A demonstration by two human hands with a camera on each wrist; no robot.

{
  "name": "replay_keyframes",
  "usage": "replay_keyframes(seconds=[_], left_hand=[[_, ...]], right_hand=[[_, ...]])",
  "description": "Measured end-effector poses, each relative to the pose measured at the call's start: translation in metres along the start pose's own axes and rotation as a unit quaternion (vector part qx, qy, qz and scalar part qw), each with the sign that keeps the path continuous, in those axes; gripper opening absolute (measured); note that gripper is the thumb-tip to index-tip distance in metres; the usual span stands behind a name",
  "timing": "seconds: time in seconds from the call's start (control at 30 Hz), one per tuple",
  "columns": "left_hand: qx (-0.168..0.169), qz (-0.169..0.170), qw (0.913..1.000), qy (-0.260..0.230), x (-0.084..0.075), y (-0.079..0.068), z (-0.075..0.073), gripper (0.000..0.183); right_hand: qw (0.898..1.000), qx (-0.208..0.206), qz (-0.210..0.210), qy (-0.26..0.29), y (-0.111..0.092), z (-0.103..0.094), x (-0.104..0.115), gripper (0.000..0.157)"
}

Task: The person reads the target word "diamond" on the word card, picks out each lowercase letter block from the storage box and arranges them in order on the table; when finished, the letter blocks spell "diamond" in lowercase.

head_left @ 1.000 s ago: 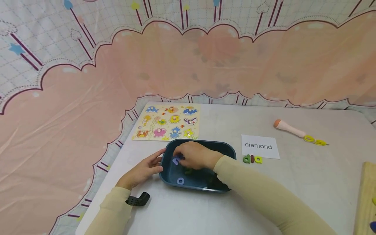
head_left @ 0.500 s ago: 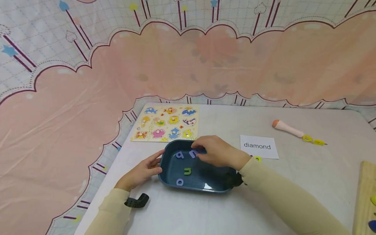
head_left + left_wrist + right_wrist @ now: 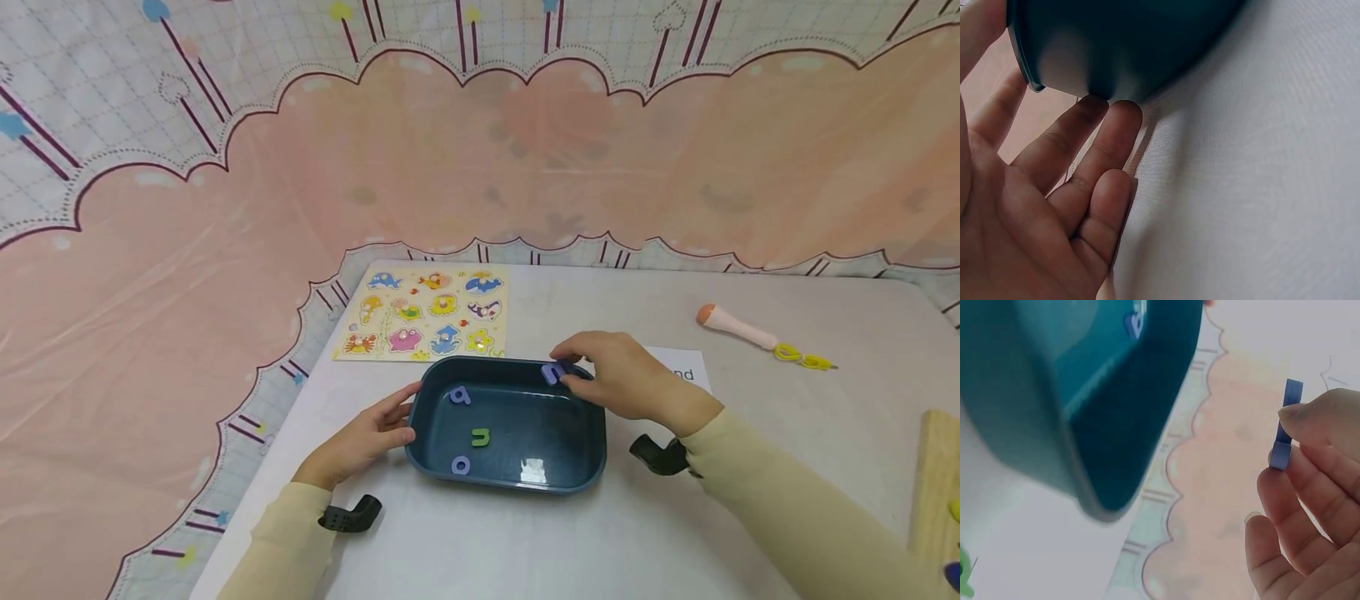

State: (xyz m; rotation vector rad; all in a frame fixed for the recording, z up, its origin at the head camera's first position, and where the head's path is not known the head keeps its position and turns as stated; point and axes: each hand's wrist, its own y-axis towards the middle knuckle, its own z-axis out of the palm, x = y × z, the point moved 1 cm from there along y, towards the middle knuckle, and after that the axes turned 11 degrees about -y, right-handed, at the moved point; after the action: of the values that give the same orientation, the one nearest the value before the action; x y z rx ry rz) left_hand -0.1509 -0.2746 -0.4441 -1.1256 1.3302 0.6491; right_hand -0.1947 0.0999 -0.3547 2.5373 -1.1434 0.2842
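My right hand (image 3: 637,379) pinches a purple letter n (image 3: 553,372) between thumb and fingers, over the far right corner of a dark teal tray (image 3: 525,482). In the right wrist view the letter n (image 3: 1281,455) is held edge-on, apart from the tray (image 3: 1110,394). My left hand (image 3: 360,439) touches the tray's left end; in the left wrist view its loosely extended fingers (image 3: 1119,128) lie against the outer wall. Inside the tray are a purple letter like a q (image 3: 460,396), a green n- or u-shaped letter (image 3: 480,437) and a purple o (image 3: 461,466).
A white word card (image 3: 681,365) lies partly hidden behind my right hand. A green letter (image 3: 964,575) shows at the right wrist view's edge. Around the tray are an animal puzzle board (image 3: 420,312), a pink-handled object with yellow cord (image 3: 738,327) and a wooden board (image 3: 930,492).
My right hand has lifted the purple n from the tray's left part and carried it rightward to the far right corner, covering part of the card. The left hand has stayed at the tray's end.
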Motion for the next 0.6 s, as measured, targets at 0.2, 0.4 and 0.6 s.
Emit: replay_keyframes(seconds=[0.2, 0.4, 0.6], left_hand=[[-0.003, -0.004, 1.0000, 0.002, 0.001, 0.001, 0.000, 0.076], [-0.003, -0.005, 1.0000, -0.001, 0.000, 0.001, 0.000, 0.076], [-0.007, -0.010, 0.9999, -0.006, 0.000, 0.001, 0.001, 0.076]], right_hand=[[0.999, -0.020, 0.022, -0.012, -0.017, -0.008, -0.015, 0.026], [0.998, -0.024, 0.057, -0.020, -0.032, -0.015, -0.029, 0.029], [0.995, -0.011, 0.103, -0.015, -0.048, -0.018, -0.041, 0.034]])
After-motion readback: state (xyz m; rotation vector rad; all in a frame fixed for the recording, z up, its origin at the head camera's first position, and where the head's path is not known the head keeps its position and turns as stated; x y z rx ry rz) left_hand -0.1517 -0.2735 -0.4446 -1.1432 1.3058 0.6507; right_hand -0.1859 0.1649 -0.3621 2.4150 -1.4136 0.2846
